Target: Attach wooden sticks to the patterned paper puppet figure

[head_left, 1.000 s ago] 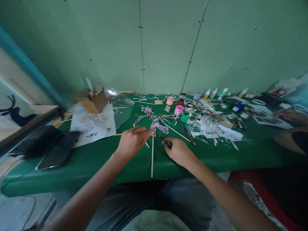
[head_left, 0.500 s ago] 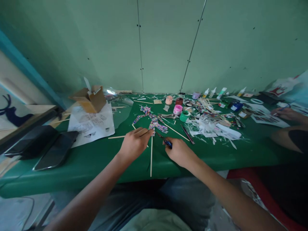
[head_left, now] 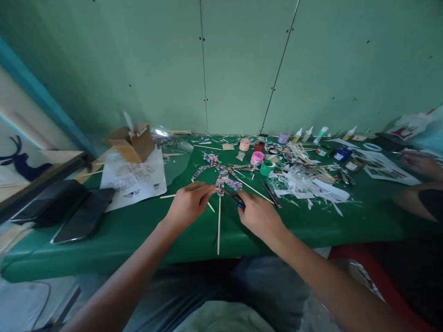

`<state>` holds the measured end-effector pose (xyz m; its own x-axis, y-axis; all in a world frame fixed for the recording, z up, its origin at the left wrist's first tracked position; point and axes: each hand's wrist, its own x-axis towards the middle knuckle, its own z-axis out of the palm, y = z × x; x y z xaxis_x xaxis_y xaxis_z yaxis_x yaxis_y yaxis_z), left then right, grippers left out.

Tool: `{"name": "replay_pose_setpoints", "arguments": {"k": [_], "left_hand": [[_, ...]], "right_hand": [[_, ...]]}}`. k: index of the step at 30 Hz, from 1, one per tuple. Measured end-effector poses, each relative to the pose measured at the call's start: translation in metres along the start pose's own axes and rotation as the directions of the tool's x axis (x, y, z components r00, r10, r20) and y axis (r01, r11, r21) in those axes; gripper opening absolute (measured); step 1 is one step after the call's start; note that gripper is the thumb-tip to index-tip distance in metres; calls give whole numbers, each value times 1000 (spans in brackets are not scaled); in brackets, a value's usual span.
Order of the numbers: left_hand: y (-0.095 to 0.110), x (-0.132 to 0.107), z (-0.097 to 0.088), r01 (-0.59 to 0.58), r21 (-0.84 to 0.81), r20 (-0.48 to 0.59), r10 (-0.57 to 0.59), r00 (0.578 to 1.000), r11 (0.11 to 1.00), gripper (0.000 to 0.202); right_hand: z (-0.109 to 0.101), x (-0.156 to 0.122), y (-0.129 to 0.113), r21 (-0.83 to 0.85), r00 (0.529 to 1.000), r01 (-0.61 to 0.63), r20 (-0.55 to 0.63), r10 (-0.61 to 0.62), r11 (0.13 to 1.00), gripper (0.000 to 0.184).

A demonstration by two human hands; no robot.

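A figure (head_left: 223, 174) covered in multicoloured speckles lies on the green table, with thin wooden sticks attached or lying against it. My left hand (head_left: 189, 200) pinches the figure near its lower end, thumb and forefinger together. From the right, my right hand (head_left: 262, 213) grips blue-handled scissors (head_left: 237, 200), their blades pointing at that same lower part. One wooden stick (head_left: 219, 226) runs from the figure toward the table's front edge. Metal pliers (head_left: 242, 167) rest just beyond the figure's right side.
Open paint jars (head_left: 257, 158) stand behind the figure. A heap of white scraps (head_left: 301, 182) lies to the right, near several glue bottles (head_left: 307, 133). Leftward are a cardboard box (head_left: 133, 143), printed paper (head_left: 138, 180) and a phone (head_left: 85, 214). Another person's hand (head_left: 420, 163) works at far right.
The scissors have moved slightly left, their blades now at the figure's lower end. My left fingers have shifted a little there. At far right, the other person's hand has moved right.
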<state>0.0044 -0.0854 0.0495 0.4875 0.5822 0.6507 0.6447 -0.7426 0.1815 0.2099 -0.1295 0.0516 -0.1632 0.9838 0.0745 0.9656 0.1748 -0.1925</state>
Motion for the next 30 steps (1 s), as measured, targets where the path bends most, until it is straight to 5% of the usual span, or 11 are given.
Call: {"name": "replay_pose_setpoints", "arguments": {"k": [10, 18, 21, 26, 30], "left_hand": [[-4, -2, -4, -199, 249, 32, 197, 980, 948, 20], [4, 8, -13, 8, 52, 107, -13, 994, 999, 27], [6, 5, -8, 20, 25, 54, -21, 998, 999, 24], [7, -3, 0, -85, 114, 6, 84, 996, 990, 23], [3, -6, 6, -171, 198, 24, 169, 985, 965, 25]], "right_hand": [[4, 7, 7, 498, 973, -26, 210, -91, 867, 18], [-2, 2, 6, 77, 999, 17, -38, -15, 997, 33], [-2, -2, 4, 13, 998, 35, -54, -34, 999, 36], [0, -5, 2, 91, 997, -9, 71, 2, 996, 31], [3, -3, 5, 327, 985, -57, 174, 0, 943, 19]]}}
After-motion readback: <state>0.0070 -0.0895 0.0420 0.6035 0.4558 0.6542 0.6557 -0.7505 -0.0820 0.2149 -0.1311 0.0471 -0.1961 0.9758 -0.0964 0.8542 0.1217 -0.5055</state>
